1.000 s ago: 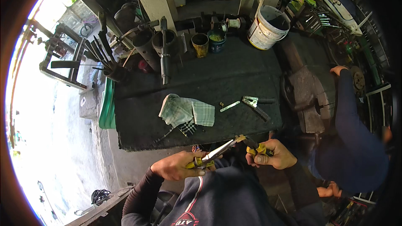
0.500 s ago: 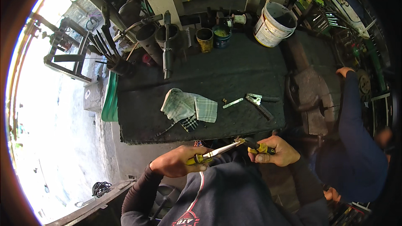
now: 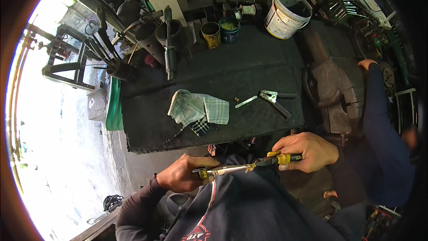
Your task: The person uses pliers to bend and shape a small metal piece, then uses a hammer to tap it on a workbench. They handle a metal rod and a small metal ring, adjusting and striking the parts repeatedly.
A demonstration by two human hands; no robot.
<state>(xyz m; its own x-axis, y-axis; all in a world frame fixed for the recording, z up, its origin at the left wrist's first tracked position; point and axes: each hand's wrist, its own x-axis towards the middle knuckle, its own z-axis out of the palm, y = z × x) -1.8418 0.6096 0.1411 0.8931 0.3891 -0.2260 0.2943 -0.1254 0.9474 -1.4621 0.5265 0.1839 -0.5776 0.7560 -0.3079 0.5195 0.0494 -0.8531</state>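
Note:
My left hand (image 3: pixel 186 172) is closed round the yellow handles of long-nose pliers (image 3: pixel 229 169), whose bright jaws point right. In my right hand (image 3: pixel 307 151) is a second pair of pliers (image 3: pixel 284 158) with yellow and black grips and dark jaws pointing left. The two tools meet in front of my chest, at a small brass-coloured piece (image 3: pixel 250 168). Its exact shape is too small to tell. On the dark bench beyond lie a checked cloth (image 3: pixel 196 107), a flat metal strip (image 3: pixel 246 101), a tiny brass bit (image 3: pixel 236 99) and a clamp with dark handles (image 3: pixel 273 99).
A large bench vise (image 3: pixel 334 89) stands at the right. A white bucket (image 3: pixel 285 18), a yellow tin (image 3: pixel 211 35) and a blue tin (image 3: pixel 229 31) line the bench's back. Tools stand in holders at left. A co-worker's dark sleeve (image 3: pixel 376 102) reaches in at far right.
My right hand has moved right and slightly up, turning its pliers nearly level. My left hand has shifted a little left, its pliers flatter. The co-worker's lower hand has moved left and up.

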